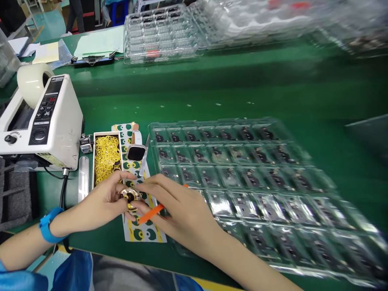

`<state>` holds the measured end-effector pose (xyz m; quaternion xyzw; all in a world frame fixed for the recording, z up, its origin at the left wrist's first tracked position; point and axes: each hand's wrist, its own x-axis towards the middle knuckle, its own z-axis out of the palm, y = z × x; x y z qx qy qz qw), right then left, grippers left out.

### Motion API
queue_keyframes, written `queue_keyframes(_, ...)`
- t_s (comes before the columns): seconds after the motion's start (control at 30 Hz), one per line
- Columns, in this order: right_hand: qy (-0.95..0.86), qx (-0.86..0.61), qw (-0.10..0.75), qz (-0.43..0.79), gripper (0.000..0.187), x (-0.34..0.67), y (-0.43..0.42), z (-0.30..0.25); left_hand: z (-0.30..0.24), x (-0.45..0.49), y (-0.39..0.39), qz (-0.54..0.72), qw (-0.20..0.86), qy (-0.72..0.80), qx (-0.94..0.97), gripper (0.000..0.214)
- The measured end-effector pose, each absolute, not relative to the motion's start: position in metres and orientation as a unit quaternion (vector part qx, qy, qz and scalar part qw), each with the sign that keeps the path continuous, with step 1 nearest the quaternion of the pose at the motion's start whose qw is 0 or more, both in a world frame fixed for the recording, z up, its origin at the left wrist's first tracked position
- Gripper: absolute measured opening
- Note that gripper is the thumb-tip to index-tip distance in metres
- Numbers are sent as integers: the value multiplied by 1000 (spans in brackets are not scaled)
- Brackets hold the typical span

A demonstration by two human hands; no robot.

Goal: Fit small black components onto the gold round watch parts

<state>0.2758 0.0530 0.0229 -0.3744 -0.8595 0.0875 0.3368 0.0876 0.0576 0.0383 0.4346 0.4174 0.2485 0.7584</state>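
So here's the bench view: my left hand (97,204) and right hand (182,208) are together near the front edge of a green bench top (260,101), and a shiny gold round piece (129,197) sits right between them, maybe a watch body but it's hard to say with the fingers over it. The left fingers (117,182) are curled in and pinching it from one side, pretty much closed on it, while the right fingertips (142,190) come in from the other side and touch it. An orange pick (150,214) runs under the right hand, which seems to be holding it, and its tip ends right by the gold piece. Just past the hands there's a white-strapped smartwatch (135,149) lying on a printed green and yellow sheet (148,234), next to a small box of yellow rubber bands (106,157). To the right is a big clear tray (230,161) full of small dark parts, and more stacked clear trays (160,34) sit farther back. On the left there's a white tape dispenser (41,121) with a tape roll (32,83) on top and a little tally counter (86,143) beside it, plus a blue wrist strap (48,224) on the left wrist
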Motion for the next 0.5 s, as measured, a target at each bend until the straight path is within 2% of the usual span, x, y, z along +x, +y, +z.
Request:
queue_keyframes(0.33,-868,-313,374,96,20,278,55,21,46,86,56,173,761,408,473,60)
queue_keyframes(0.5,-795,-406,368,261,25,272,49,22,42,85,54,166,741,403,511,59)
